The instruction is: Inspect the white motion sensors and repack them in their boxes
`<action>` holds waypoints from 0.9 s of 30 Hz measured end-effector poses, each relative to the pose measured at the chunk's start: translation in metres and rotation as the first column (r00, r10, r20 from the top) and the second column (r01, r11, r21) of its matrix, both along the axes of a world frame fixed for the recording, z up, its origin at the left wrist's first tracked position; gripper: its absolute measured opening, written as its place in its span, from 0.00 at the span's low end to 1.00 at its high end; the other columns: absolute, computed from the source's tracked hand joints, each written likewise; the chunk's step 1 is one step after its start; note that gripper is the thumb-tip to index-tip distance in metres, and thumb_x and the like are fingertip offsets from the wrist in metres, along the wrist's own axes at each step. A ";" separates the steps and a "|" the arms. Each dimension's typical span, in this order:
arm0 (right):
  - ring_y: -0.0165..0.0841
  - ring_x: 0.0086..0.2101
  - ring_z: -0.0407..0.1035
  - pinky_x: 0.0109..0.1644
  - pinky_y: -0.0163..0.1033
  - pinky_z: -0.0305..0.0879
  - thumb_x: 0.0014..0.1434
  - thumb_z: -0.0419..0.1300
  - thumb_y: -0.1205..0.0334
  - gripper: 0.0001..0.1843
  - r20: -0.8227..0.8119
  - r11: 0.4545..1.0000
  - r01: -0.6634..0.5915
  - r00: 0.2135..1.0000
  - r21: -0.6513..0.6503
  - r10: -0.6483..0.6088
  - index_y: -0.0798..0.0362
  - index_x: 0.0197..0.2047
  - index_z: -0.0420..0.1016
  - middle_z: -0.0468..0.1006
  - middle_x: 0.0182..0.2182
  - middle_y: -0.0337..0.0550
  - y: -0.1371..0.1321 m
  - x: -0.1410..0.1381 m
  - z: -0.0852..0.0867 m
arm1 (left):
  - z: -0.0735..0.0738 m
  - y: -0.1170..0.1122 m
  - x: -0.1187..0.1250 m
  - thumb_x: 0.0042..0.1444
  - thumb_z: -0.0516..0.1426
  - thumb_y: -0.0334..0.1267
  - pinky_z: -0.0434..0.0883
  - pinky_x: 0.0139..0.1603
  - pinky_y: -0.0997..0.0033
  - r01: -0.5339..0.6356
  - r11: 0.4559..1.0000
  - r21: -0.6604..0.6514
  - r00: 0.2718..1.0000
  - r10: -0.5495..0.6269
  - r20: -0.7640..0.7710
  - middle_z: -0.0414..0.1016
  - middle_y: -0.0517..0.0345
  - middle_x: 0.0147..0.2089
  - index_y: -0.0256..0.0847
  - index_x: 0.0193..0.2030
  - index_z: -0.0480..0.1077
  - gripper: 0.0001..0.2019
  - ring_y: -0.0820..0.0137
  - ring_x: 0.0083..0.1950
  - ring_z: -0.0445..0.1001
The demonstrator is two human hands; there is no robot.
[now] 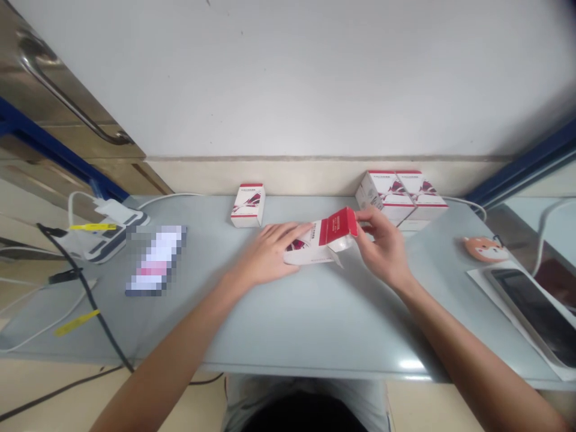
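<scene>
A small white carton with a red top flap (321,235) lies on its side over the middle of the table, its right end opened out. My left hand (274,249) is wrapped over the carton's left part, fingers across its printed face. At the opened end, my right hand (382,243) pinches the red flap's edge between thumb and fingers. A loose white side flap hangs below the red one. What is inside the carton cannot be made out.
Several like cartons (389,195) stand against the wall at the back right, and another carton (248,205) stands alone left of centre. At left are a phone (157,261), a power strip (105,231) and cables. A dog-face item (486,248) and a dark-screened device (533,309) lie at right.
</scene>
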State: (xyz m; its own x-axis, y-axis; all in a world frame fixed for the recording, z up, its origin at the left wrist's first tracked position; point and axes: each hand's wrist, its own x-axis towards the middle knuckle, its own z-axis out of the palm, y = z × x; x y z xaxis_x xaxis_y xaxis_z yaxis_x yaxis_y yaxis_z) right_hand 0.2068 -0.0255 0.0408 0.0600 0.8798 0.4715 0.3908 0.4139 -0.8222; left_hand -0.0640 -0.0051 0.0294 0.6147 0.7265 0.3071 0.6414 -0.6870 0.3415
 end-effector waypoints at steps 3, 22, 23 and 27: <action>0.35 0.37 0.75 0.38 0.41 0.71 0.72 0.60 0.49 0.11 -0.104 1.000 0.019 0.994 -0.014 -0.020 0.47 0.46 0.73 0.81 0.46 0.46 0.002 0.003 0.004 | 0.001 0.002 -0.008 0.57 0.64 0.34 0.68 0.66 0.56 -0.024 1.000 0.020 0.999 0.025 -0.029 0.74 0.50 0.68 0.50 0.74 0.63 0.38 0.55 0.64 0.75; 0.32 0.29 0.71 0.32 0.38 0.65 0.63 0.67 0.49 0.14 -0.548 0.972 0.122 0.808 -0.202 -0.215 0.46 0.39 0.68 0.82 0.37 0.38 0.006 0.009 -0.001 | -0.009 0.001 -0.008 0.68 0.58 0.34 0.60 0.66 0.36 -0.291 0.863 0.414 0.942 0.333 -0.031 0.69 0.38 0.69 0.50 0.65 0.73 0.20 0.43 0.70 0.64; 0.32 0.29 0.70 0.31 0.38 0.65 0.63 0.67 0.49 0.14 -0.539 0.971 0.115 0.815 -0.209 -0.213 0.46 0.39 0.68 0.82 0.37 0.39 0.006 0.008 -0.002 | -0.007 -0.002 -0.005 0.68 0.59 0.33 0.61 0.65 0.38 -0.315 0.842 0.437 0.942 0.333 0.037 0.71 0.39 0.67 0.50 0.63 0.75 0.18 0.44 0.68 0.66; 0.37 0.29 0.72 0.28 0.41 0.66 0.67 0.63 0.47 0.12 -0.471 0.980 0.083 0.867 -0.180 -0.160 0.43 0.40 0.66 0.82 0.36 0.43 0.004 0.002 -0.008 | 0.000 -0.022 0.007 0.70 0.57 0.34 0.69 0.61 0.51 -0.164 0.946 0.278 0.955 0.081 0.285 0.77 0.48 0.56 0.48 0.57 0.73 0.12 0.58 0.57 0.75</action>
